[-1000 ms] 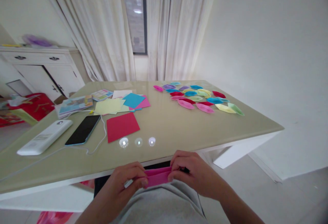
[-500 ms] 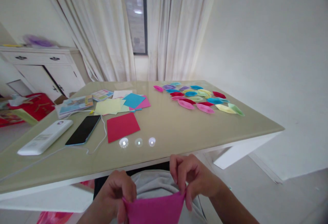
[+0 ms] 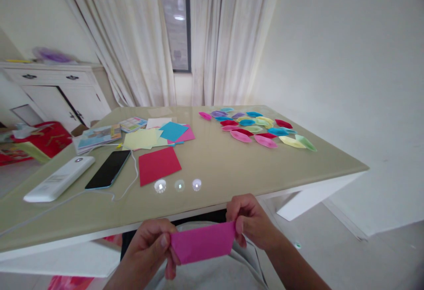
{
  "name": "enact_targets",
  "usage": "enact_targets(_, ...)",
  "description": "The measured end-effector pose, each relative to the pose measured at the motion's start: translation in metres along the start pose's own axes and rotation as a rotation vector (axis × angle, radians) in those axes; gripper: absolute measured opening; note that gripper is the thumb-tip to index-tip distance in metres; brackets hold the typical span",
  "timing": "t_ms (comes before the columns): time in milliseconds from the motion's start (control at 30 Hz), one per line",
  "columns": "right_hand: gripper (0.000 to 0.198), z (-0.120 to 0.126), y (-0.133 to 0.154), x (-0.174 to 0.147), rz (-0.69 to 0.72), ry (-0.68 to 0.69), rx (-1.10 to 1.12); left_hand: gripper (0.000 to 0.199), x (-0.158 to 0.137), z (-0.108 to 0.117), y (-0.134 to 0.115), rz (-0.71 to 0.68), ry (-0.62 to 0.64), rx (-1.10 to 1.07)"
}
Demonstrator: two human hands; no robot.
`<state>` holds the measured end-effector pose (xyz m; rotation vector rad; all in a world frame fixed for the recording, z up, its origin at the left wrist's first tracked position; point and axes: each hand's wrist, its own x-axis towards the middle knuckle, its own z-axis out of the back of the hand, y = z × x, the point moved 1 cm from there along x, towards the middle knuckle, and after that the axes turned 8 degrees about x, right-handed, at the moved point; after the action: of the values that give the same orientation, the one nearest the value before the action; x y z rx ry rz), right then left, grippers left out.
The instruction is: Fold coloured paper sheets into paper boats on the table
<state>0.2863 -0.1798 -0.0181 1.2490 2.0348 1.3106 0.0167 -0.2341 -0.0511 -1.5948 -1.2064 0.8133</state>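
Raised since the earlier frame, pink paper is held over grey clothing, before the surface. Its left end is pinched by the left hand, its right by the right hand. Folding seems in hand; aligned edges are probably called for next. Its long axis is set left to right, right end slightly higher.

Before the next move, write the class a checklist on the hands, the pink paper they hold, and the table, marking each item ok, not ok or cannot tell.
1. Left hand has a grip on the pink paper: ok.
2. Right hand has a grip on the opposite end: ok.
3. Red sheet apart from the phone: ok.
4. Folded shapes all apart: not ok, some overlap.
5. Pink paper's back unmarked: cannot tell, hidden.
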Motion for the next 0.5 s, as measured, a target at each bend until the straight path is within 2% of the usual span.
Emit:
enact_targets(133,0.049,0.001,0.006,-0.004,-0.043,0.04,-0.076,0.035,0.002,-0.004,-0.013,0.002,-0.033,0.032)
enact_targets(200,0.043,0.002,0.018,-0.004,-0.038,0.048,-0.135,0.028,0.005,0.001,-0.025,-0.002,-0.097,0.117)
enact_targets(233,0.038,0.004,0.026,-0.003,-0.013,0.048,-0.241,0.028,0.007,0.006,-0.03,-0.012,-0.153,0.213)
enact_targets(267,0.032,0.007,0.034,0.0,0.022,0.039,-0.365,0.034,0.009,0.013,-0.035,-0.033,-0.218,0.331)
enact_targets(300,0.03,0.011,0.042,0.005,0.142,0.026,-0.721,0.041,0.012,0.022,-0.038,-0.056,-0.27,0.45)
enact_targets(333,0.027,0.015,0.05,0.014,0.249,-0.017,-1.172,0.044,0.014,0.03,-0.04,-0.081,-0.305,0.545)
enact_targets(400,0.016,0.029,0.063,0.043,0.291,-0.111,-1.419,0.043,0.018,0.047,-0.037,-0.115,-0.4,0.675)
enact_targets(500,0.02,0.05,0.075,0.111,0.253,-0.188,-1.695,0.041,0.022,0.06,-0.026,-0.12,-0.372,0.746)
